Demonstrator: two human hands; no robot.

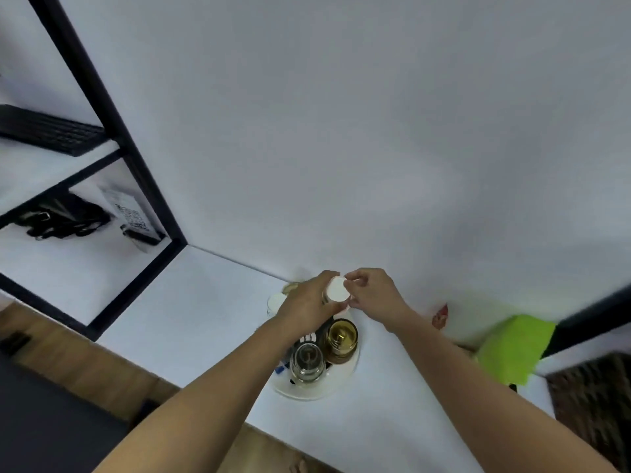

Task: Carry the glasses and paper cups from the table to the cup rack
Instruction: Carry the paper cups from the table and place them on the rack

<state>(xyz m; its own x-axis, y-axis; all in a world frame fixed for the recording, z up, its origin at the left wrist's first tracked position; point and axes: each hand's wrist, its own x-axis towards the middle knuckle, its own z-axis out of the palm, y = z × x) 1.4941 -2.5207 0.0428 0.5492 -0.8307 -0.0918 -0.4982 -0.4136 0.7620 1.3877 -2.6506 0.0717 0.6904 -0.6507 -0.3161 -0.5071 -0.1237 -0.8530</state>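
- Partly, the round white cup rack point(345, 373) is lying hidden under both forearms, and only its near rim is showing clearly on the white table point(191, 322).
- The left hand point(307, 303) is covering most of what stands at the far side of the rack; a pale cup point(276, 300) and a glass rim point(291, 287) are peeking out just past its knuckles, too blurred to say more.
- A small red thing point(440, 314) beside the right wrist is sitting against the wall, too blurred to identify.
- A green cloth point(512, 346) is lying on the right part of the table, cut off by a dark edge.
- A black shelf frame point(136, 172) is standing at the left, with a keyboard point(51, 131) and dark items on its boards, smeared by motion.
- The left hand is wrapping its fingers around an upside-down paper cup point(337, 290), the white bottom facing up; what lies under the cup cannot be seen.
- The right hand point(370, 291) is pinching the cup's edge from the other side, thumb and forefinger point(351, 278) closed on it, the other fingers curled in.
- The cup is hovering over the far part of the rack.
- An amber glass point(341, 339) and a clear glass point(308, 361) are standing upside down on the rack, touching side by side, just nearer than the hands.
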